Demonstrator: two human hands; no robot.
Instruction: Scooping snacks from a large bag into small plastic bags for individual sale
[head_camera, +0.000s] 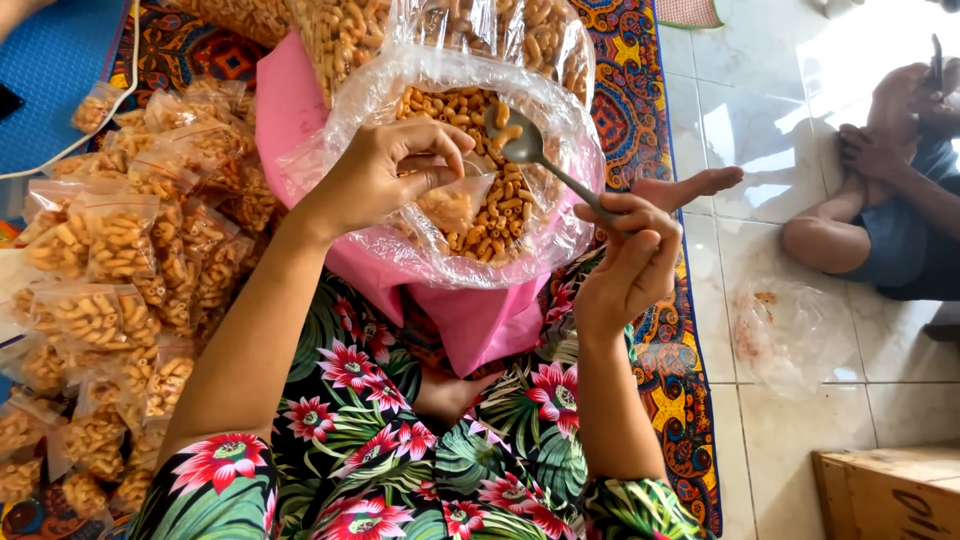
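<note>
Small clear packets (110, 300) of curled snacks are piled near left. A small bag (452, 203) is pinched open by the left hand (385, 175); a spoon (530, 150) is gripped by the curled fingers of the right hand (625, 265). Beyond, a large clear sack (455, 160) is seen on pink cloth (290, 100).

- A small clear bag (452, 205), partly filled with orange-brown curled snacks, sits at centre, pinched by the left hand (385, 175).
- A big clear plastic sack (560, 215) of the same snacks surrounds it, at 12 o'clock.
- Filled, sealed small packets (110, 290) pile at 9 o'clock.
- A crumpled clear empty bag (790, 335) lies at 3 o'clock.
</note>
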